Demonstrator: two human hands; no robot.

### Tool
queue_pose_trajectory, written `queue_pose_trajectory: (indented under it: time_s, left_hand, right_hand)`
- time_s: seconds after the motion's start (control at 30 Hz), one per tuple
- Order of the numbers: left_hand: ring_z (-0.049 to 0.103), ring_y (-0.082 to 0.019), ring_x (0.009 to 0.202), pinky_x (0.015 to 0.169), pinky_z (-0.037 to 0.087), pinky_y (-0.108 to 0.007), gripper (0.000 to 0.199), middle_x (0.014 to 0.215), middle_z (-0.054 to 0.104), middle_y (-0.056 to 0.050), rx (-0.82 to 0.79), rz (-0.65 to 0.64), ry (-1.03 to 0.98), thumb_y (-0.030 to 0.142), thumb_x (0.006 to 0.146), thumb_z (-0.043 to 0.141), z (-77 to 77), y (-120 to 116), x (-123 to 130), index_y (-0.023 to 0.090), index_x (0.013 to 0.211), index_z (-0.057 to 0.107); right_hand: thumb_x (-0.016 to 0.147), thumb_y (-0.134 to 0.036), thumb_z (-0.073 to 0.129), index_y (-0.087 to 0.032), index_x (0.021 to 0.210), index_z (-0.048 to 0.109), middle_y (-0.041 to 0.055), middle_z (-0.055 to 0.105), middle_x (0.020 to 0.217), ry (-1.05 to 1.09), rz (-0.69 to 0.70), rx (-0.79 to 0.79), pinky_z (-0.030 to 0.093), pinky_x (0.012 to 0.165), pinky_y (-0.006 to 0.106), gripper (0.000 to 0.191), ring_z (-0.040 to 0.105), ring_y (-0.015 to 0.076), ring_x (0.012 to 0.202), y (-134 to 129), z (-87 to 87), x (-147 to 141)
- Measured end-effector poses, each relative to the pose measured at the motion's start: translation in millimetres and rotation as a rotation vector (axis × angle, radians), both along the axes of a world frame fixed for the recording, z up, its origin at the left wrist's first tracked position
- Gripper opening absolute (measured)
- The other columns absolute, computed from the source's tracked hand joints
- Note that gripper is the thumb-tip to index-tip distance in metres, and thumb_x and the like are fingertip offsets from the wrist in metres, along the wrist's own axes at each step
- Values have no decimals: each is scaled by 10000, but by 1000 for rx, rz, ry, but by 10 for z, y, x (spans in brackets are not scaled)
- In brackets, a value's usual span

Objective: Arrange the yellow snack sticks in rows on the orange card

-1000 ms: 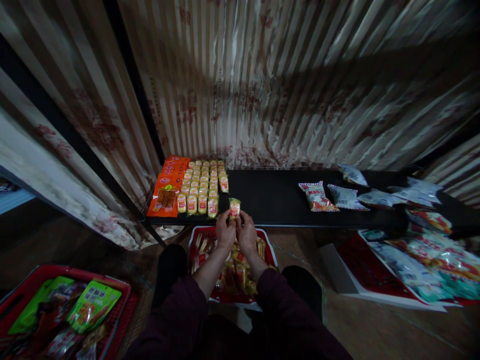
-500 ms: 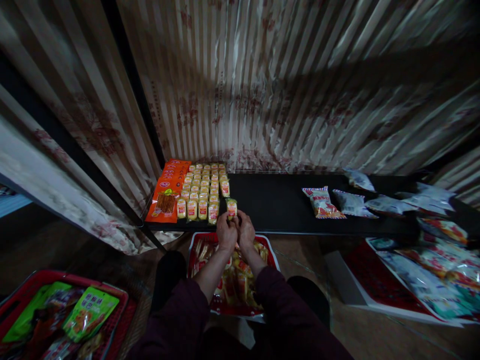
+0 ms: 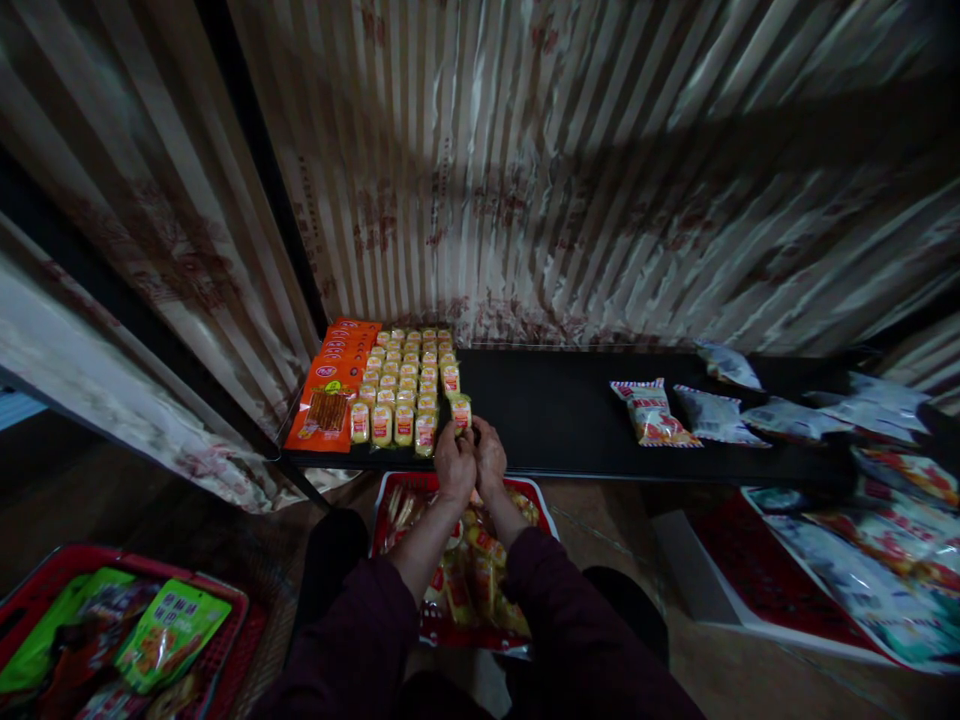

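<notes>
Packet (image 3: 460, 410) pinched at its near end between left hand (image 3: 455, 462) and right hand (image 3: 490, 458), the left nearer. It stands just beyond the fingertips, long axis pointing away from the person, at the shelf's (image 3: 547, 410) front, right of the front row (image 3: 393, 425); contact with the shelf cannot be told.

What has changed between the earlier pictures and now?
The held yellow packet moved leftward and farther in over the black shelf, nearer the lined-up packets. The left hand and right hand stay at its near end; no release shows. The lined-up packets and orange packs stayed put.
</notes>
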State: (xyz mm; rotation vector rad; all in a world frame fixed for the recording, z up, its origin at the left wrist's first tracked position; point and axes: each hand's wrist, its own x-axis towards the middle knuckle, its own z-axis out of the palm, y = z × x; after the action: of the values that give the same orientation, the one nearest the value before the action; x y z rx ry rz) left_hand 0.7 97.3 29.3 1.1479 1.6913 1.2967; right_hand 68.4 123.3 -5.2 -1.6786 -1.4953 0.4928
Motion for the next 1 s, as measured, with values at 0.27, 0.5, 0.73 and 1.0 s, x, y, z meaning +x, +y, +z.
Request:
queue_pose_trajectory:
  time_s: [0.27,0.5,0.73,1.0]
  left_hand:
    - [463,-234,1314,1138,314,-352,396,1370,539,-164,13,-4,-1,253,894,431,-47,149,55,96,1222,591]
    - [409,-207,1356,1172,250,-338,421,1431,486,-127,-2,6,26,259,903,393,-98,263,92,133,1260,577]
    - [344,-210,1395,1194,182,-359,413,1400,515,-103,11,2,-47,196,868,420,-149,412,186,183,1248,582]
    - [211,-264,1452,1211,75,-438,422,1374,528,-139,3,7,-30,179,869,412,-190,605,547,174,1254,585]
  right_hand:
    - [857,-288,429,-173,1176,599,100,648,1102,-33,19,-40,462,867,330,380,584,217,996,134,6,-15]
    - [857,-264,437,-212,1148,609,76,660,1077,-22,44,0,468,879,330,342,589,211,983,262,-37,-34]
    - [846,-275,456,-224,1139,613,62,665,1079,-29,65,20,473,894,331,335,589,206,1003,415,-140,-32]
    - [837,-224,436,-194,1163,602,95,656,1151,-73,87,38,449,947,348,367,568,220,1077,465,-190,-36]
